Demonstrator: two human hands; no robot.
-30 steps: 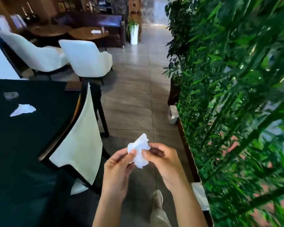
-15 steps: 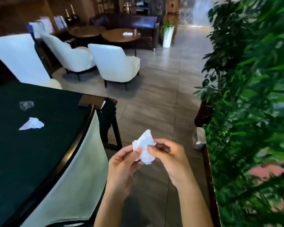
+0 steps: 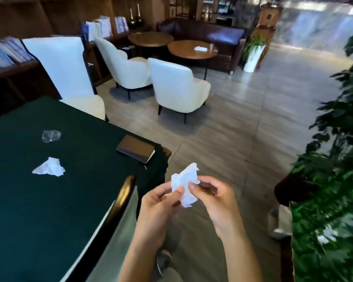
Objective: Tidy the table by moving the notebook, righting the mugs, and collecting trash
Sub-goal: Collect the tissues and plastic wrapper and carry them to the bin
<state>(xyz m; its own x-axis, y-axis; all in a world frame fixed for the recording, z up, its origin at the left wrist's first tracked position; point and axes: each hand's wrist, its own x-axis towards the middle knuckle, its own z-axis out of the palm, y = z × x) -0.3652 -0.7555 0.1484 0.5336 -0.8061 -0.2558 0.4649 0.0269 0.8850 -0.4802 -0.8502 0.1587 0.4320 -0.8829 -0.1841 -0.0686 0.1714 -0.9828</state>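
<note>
A crumpled white paper (image 3: 185,183) is pinched between my left hand (image 3: 158,208) and my right hand (image 3: 214,200), held over the floor just off the table's near right corner. On the dark green table (image 3: 49,210) lies a second crumpled white paper (image 3: 49,169), and behind it a crumpled clear plastic wrapper (image 3: 51,136). A brown notebook (image 3: 135,148) rests flat at the table's far right corner. No mugs are in view.
A chair with a dark curved back (image 3: 122,198) is tucked at the table's right side. A white chair (image 3: 69,78) stands behind the table, two white armchairs (image 3: 177,88) beyond. Green plants (image 3: 330,180) line the right. A small white bin (image 3: 279,224) sits on the floor.
The view has swung left toward the table, bringing the notebook and more of the tabletop into sight. Both hands still hold the crumpled paper between them.
</note>
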